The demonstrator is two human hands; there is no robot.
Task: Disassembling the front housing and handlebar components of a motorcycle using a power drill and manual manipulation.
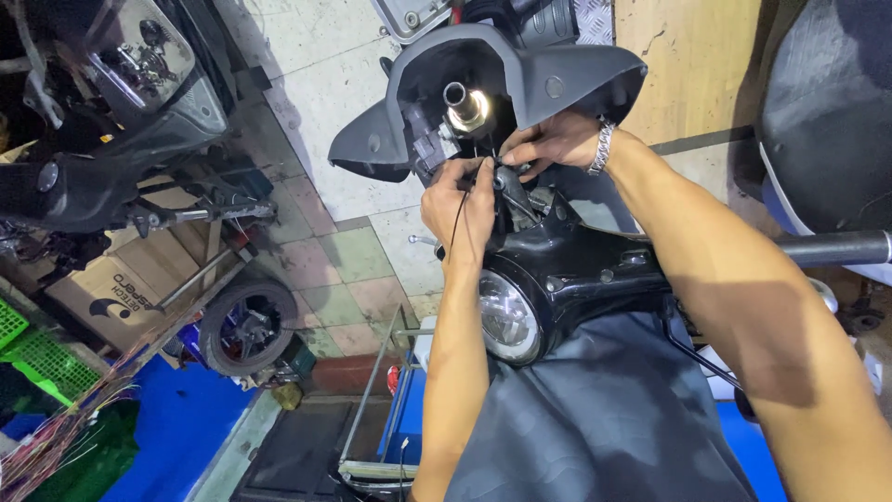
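Black glossy scooter handlebar housing (567, 270), round headlight (506, 321) set in its front, grey open cover shell (557, 79) just above with a shiny metal tube (465, 107) inside. Left hand (460, 209) pinches a thin black cable (457, 218) at the housing's top. Right hand (553, 144), silver bracelet (602, 147) on wrist, fingers narrow, gripping a small black part just beside the left hand. Both hands between housing and shell.

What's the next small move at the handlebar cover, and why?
Probably feed the thin black cable on toward the connector inside the open cover. The left hand pinches it just below that opening, the right hand steadies parts beside it, and the cable hangs slack below.
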